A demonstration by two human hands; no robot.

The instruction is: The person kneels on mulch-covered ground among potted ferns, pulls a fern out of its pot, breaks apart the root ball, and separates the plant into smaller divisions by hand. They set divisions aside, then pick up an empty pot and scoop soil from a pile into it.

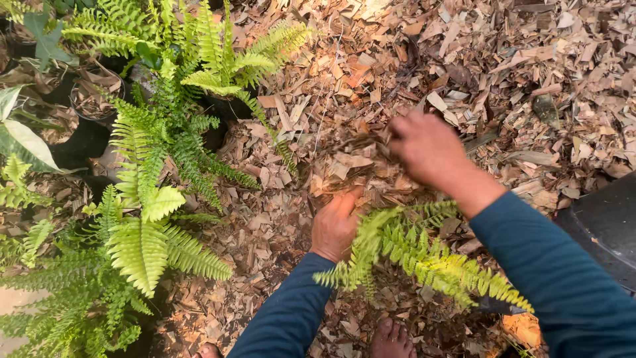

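Both hands, left (pixel 336 225) and right (pixel 427 147), closed around dry leaves (pixel 351 166) above fern (pixel 424 255)

Soft, even daylight, fairly bright, with only faint shadows under the fern fronds (pixel 152 179). The right hand (pixel 427 149) is smeared by motion blur; the dry leaf litter (pixel 503 59) stays sharp. No glare.

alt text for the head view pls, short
Seen from above, a person's left hand and right hand gather a clump of dry brown leaves from leaf-covered ground. A fern frond arches over the blue sleeves; potted ferns stand at left.
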